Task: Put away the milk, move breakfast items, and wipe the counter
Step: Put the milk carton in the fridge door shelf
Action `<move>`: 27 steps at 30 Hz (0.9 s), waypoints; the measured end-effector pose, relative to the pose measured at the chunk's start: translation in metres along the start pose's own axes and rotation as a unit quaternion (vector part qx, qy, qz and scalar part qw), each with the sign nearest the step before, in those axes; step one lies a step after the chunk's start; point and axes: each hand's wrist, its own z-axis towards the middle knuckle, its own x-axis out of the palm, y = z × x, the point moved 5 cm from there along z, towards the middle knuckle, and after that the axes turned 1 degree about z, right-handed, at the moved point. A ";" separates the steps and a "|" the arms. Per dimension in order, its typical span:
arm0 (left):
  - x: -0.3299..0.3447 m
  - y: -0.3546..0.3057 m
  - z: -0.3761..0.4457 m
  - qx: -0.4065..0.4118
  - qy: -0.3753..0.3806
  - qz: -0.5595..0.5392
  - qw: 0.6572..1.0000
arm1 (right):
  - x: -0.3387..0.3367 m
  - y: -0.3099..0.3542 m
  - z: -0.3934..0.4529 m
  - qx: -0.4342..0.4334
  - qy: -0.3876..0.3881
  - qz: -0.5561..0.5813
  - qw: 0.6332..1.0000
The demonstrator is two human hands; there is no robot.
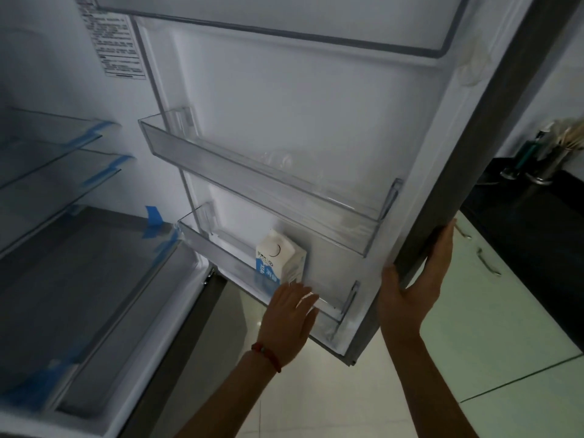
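A white and blue milk carton (279,259) stands upright in the lower clear bin (221,257) of the open fridge door (316,121). Just below and in front of the carton is my left hand (289,317), fingers apart, resting against the bin's front rim and holding nothing. A red band circles that wrist. My right hand (417,279) wraps around the grey outer edge of the door, thumb on the inner side and fingers on the outside.
An empty upper door bin (252,165) hangs above the carton. Glass fridge shelves (57,159) with blue tape sit at the left. A dark counter (518,200) with a metal utensil holder (550,159) lies right, above pale cabinet doors (480,295). Light floor tiles are below.
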 end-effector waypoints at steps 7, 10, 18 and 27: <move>-0.020 0.014 -0.023 0.043 -0.002 0.029 0.999 | -0.027 0.016 -0.017 -0.065 -0.038 0.014 0.997; -0.035 0.023 -0.038 0.050 -0.030 0.028 0.998 | -0.037 0.020 -0.023 -0.056 -0.051 0.013 0.997; -0.092 0.065 -0.099 0.000 0.018 0.035 0.999 | -0.007 0.049 -0.085 0.068 -0.020 0.076 0.995; -0.222 0.110 -0.185 -0.106 -0.085 0.101 0.986 | 0.037 0.157 -0.176 0.005 0.062 0.077 0.995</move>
